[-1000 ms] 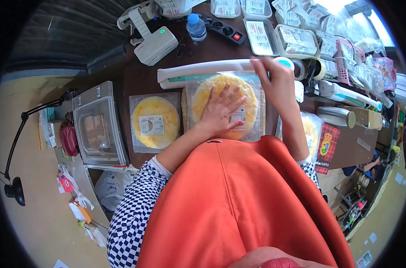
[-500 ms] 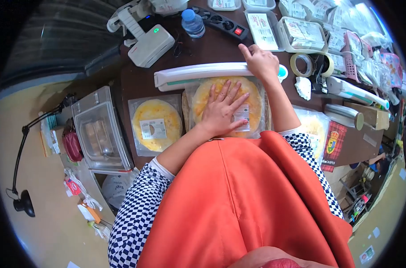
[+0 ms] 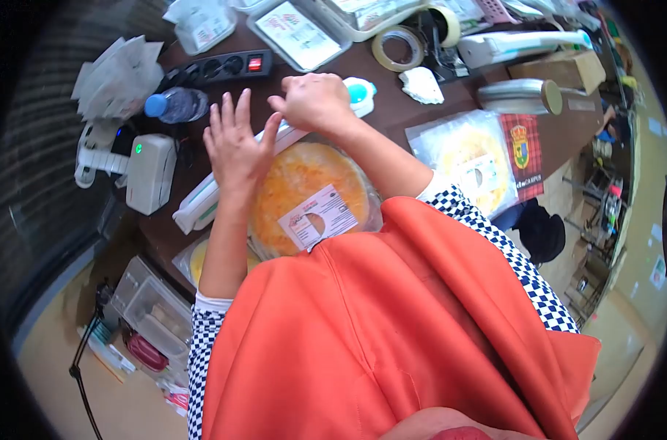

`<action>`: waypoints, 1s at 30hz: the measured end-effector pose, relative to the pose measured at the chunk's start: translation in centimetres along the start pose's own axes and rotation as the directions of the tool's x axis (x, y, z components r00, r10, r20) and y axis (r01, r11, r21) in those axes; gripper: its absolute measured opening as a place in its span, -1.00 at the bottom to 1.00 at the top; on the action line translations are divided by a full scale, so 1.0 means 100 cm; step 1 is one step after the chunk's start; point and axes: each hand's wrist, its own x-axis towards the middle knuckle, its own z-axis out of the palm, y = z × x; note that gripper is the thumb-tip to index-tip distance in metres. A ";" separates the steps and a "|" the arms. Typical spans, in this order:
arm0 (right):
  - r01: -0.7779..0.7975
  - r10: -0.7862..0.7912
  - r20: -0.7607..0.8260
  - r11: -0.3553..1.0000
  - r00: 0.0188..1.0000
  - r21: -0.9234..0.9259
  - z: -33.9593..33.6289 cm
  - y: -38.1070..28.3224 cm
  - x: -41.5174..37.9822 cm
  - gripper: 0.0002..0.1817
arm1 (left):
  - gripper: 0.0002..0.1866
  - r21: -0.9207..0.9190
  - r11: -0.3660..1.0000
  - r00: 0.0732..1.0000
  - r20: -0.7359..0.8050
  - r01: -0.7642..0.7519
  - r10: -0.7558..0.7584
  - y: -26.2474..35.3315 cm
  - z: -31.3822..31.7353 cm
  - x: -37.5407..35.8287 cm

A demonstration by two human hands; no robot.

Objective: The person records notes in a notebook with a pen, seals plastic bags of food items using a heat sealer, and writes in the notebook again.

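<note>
My left hand is open, fingers spread, over the long white bag sealer that lies slantwise across the table. My right hand bears on the sealer near its teal-buttoned end, fingers curled over it and thumb out to the left. Just below both hands is a round yellow omelette in a clear plastic bag, its bag edge running up to the sealer. A white printed label sits on the bag. Another bagged omelette is mostly hidden behind my left forearm.
A third bagged omelette lies to the right beside a tartan printed bag. Along the back are a power strip, a water bottle, label trays and a tape roll. A small white printer stands left.
My left hand has lifted off the omelette and moved up over the sealer, fingers spread. My right hand stays on the sealer. The view has turned, so the table appears tilted.
</note>
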 end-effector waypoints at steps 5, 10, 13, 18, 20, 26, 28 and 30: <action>-0.021 0.020 0.053 1.000 0.998 0.018 -0.002 -0.001 -0.001 -0.54 | -0.29 0.025 0.999 0.997 0.077 0.027 -0.029 0.000 -0.002 0.000; -0.004 0.003 0.025 1.000 1.000 0.026 -0.001 0.000 -0.001 -0.56 | -0.37 -0.052 0.998 0.992 0.124 0.025 -0.018 0.002 -0.008 0.003; -0.010 0.010 0.019 0.999 1.000 0.037 -0.002 0.001 -0.003 -0.58 | -0.38 0.006 0.979 0.917 0.349 0.203 -0.193 0.012 -0.017 0.004; -0.023 0.022 0.020 0.997 1.000 0.067 -0.004 0.000 -0.004 -0.60 | -0.40 0.017 0.985 0.936 0.307 0.174 -0.170 0.011 -0.016 0.004; -0.024 0.023 0.018 0.997 1.000 0.077 -0.004 0.000 -0.004 -0.60 | -0.40 0.019 0.986 0.939 0.304 0.165 -0.163 0.011 -0.016 0.004; -0.002 0.001 0.005 0.995 1.000 0.096 -0.003 0.001 -0.004 -0.60 | -0.40 0.017 0.988 0.945 0.290 0.156 -0.154 0.011 -0.016 0.004; -0.002 0.002 0.000 0.995 1.000 0.105 -0.004 0.001 -0.005 -0.61 | -0.39 0.015 0.988 0.949 0.279 0.151 -0.150 0.012 -0.015 0.003; -0.003 0.003 0.000 0.994 1.000 0.108 -0.004 0.001 -0.005 -0.61 | -0.40 0.021 0.989 0.954 0.261 0.149 -0.150 0.013 -0.016 0.003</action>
